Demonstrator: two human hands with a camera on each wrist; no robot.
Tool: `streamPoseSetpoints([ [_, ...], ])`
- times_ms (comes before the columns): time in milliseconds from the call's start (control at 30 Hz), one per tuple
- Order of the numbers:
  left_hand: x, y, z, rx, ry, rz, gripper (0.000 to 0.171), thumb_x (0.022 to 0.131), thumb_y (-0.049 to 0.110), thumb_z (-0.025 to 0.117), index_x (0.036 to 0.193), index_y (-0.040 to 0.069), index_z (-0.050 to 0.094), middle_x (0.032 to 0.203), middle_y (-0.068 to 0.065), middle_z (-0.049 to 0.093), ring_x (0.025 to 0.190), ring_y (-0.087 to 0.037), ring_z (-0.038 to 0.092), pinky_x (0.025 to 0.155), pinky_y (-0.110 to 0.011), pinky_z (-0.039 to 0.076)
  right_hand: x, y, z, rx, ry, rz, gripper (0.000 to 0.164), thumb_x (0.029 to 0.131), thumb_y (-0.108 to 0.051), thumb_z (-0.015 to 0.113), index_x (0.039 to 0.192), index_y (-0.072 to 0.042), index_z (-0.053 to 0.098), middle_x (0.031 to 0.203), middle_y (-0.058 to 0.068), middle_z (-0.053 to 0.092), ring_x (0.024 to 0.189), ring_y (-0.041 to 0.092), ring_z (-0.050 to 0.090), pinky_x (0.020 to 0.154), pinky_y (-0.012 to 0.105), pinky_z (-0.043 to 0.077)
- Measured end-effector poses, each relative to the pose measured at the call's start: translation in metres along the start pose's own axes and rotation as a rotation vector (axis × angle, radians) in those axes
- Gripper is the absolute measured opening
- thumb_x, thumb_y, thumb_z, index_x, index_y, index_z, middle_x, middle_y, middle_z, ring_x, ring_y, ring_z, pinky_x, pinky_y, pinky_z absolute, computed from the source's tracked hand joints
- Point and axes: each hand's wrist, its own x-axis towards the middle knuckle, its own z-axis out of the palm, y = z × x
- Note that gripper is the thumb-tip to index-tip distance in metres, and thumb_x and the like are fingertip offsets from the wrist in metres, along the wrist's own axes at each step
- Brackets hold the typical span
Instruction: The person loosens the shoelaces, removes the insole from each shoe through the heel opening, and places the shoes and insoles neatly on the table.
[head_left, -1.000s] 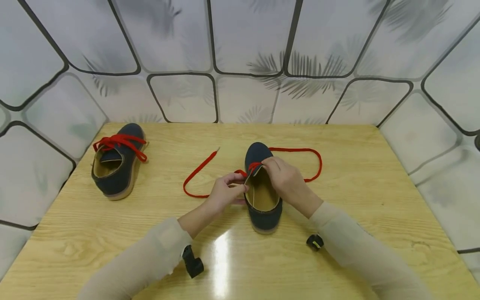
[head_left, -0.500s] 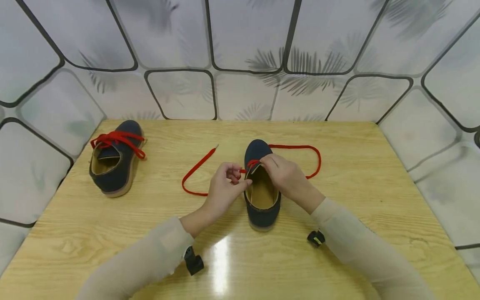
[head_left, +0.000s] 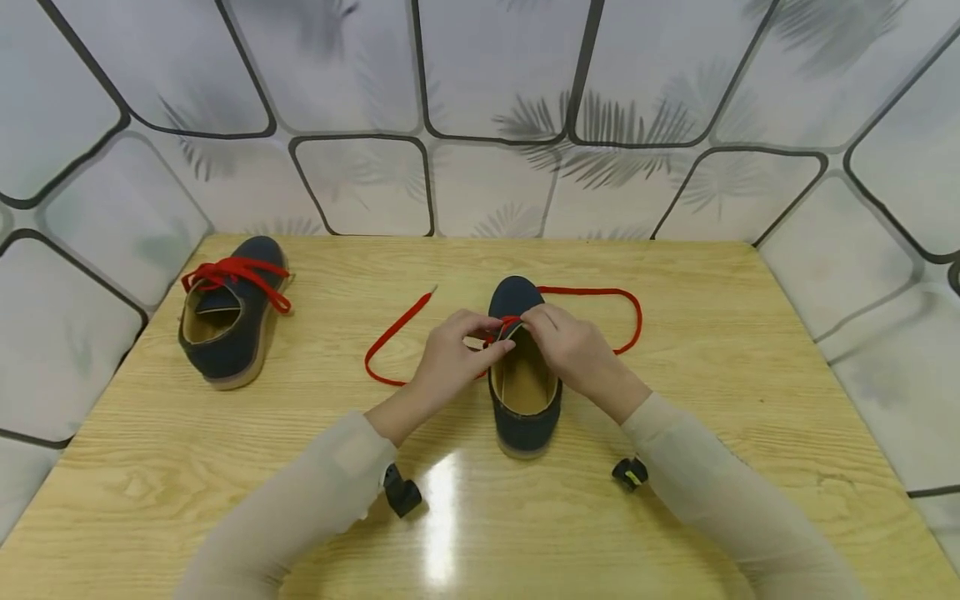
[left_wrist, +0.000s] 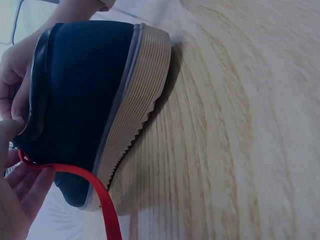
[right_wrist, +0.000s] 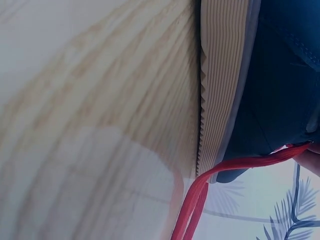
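A navy shoe [head_left: 527,429] with a tan sole stands upright on the wooden table, toe pointing away. Its red shoelace [head_left: 639,312] trails out on both sides near the toe. My left hand [head_left: 452,354] grips the left edge of the opening by the eyelets, thumb over the opening and fingers outside. In the left wrist view, the shoelace [left_wrist: 107,207] runs past those fingertips. Across from it, my right hand [head_left: 576,352] pinches the right edge near the tongue, its fingertips partly hidden. The right wrist view has the shoe's side [right_wrist: 270,110] close up.
A second navy shoe [head_left: 225,354], its red lace tied in a bow [head_left: 240,273], stands at the table's back left. A loose lace end [head_left: 405,321] lies left of the nearer shoe. Patterned cloth [head_left: 495,187] rises behind the table [head_left: 750,433].
My left hand lifts off the left edge of the shoe's opening, then moves forward and right to the eyelets. My right hand keeps its place on the right edge.
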Motion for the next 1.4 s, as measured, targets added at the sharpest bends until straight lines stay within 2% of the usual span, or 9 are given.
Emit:
streamPoseSetpoints([
  [200,-0.001,-0.001,0.0,0.048,-0.008,0.066,0.021,0.088,0.015,0.067,0.105,0.003,0.072,0.094,-0.006,0.064,0.086,-0.015,0.063,0.071,-0.018,0.055,-0.001,0.001,0.0,0.008,-0.007,-0.014,0.028,0.102,-0.014,0.04,0.097,0.005,0.06,0.09,0.016,0.063,0.076,0.024,0.065,0.056,0.03,0.055],
  [433,0.002,-0.001,-0.005,0.172,-0.043,0.183,0.017,0.091,0.01,0.061,0.101,0.001,0.071,0.093,-0.009,0.065,0.084,-0.018,0.064,0.071,-0.021,0.055,0.002,0.003,-0.004,0.024,-0.037,-0.034,0.034,0.103,-0.018,0.036,0.099,0.006,0.06,0.091,0.016,0.064,0.078,0.024,0.065,0.061,0.03,0.056],
  [633,0.003,0.0,-0.006,0.16,-0.068,0.17,0.016,0.091,0.011,0.062,0.099,0.001,0.071,0.091,-0.008,0.065,0.082,-0.017,0.065,0.068,-0.02,0.055,0.004,0.0,-0.015,0.017,-0.129,0.026,0.042,0.102,-0.028,0.036,0.098,0.004,0.063,0.091,0.015,0.065,0.078,0.022,0.066,0.06,0.029,0.056],
  [733,0.004,0.0,-0.006,0.133,-0.072,0.132,0.015,0.091,0.012,0.062,0.098,0.002,0.07,0.092,-0.007,0.065,0.084,-0.017,0.064,0.07,-0.02,0.055,0.006,-0.004,-0.026,0.016,-0.176,0.08,0.031,0.097,-0.026,0.052,0.1,0.002,0.065,0.093,0.014,0.065,0.08,0.022,0.066,0.062,0.029,0.056],
  [867,0.005,-0.001,-0.005,0.104,-0.077,0.066,0.013,0.091,0.014,0.063,0.097,0.004,0.069,0.095,-0.007,0.065,0.088,-0.017,0.063,0.072,-0.023,0.055,0.009,-0.01,-0.042,0.036,-0.2,0.186,0.023,0.084,-0.016,0.072,0.099,0.0,0.067,0.092,0.012,0.066,0.078,0.021,0.066,0.06,0.03,0.056],
  [1067,0.007,0.0,-0.007,0.035,-0.093,-0.035,0.014,0.09,0.018,0.064,0.097,0.007,0.069,0.097,-0.004,0.065,0.091,-0.016,0.062,0.073,-0.026,0.055,0.017,-0.021,-0.059,0.249,-0.296,0.43,0.014,0.084,-0.012,0.072,0.094,-0.003,0.069,0.084,0.007,0.066,0.064,0.014,0.057,0.054,0.025,0.048],
  [1133,0.008,0.001,-0.008,0.02,-0.095,-0.043,0.014,0.09,0.019,0.065,0.097,0.008,0.069,0.097,-0.004,0.065,0.09,-0.016,0.063,0.072,-0.028,0.055,0.021,-0.023,-0.063,0.332,-0.37,0.511,0.011,0.085,-0.012,0.07,0.092,-0.004,0.07,0.08,0.005,0.066,0.061,0.012,0.053,0.053,0.024,0.045],
  [1267,0.01,0.001,-0.008,0.008,-0.116,-0.06,0.014,0.089,0.02,0.066,0.097,0.009,0.07,0.097,-0.003,0.066,0.09,-0.015,0.063,0.073,-0.027,0.054,0.03,-0.023,-0.065,0.484,-0.579,0.693,0.009,0.089,-0.012,0.066,0.092,-0.004,0.069,0.077,0.005,0.067,0.056,0.009,0.057,0.052,0.022,0.048],
  [1400,0.01,0.003,-0.007,0.034,-0.128,-0.064,0.013,0.089,0.019,0.066,0.097,0.01,0.071,0.095,-0.002,0.066,0.088,-0.014,0.063,0.073,-0.026,0.054,0.037,-0.022,-0.063,0.576,-0.769,0.803,0.015,0.091,-0.013,0.062,0.095,-0.001,0.069,0.077,0.007,0.068,0.06,0.01,0.061,0.057,0.024,0.05],
])
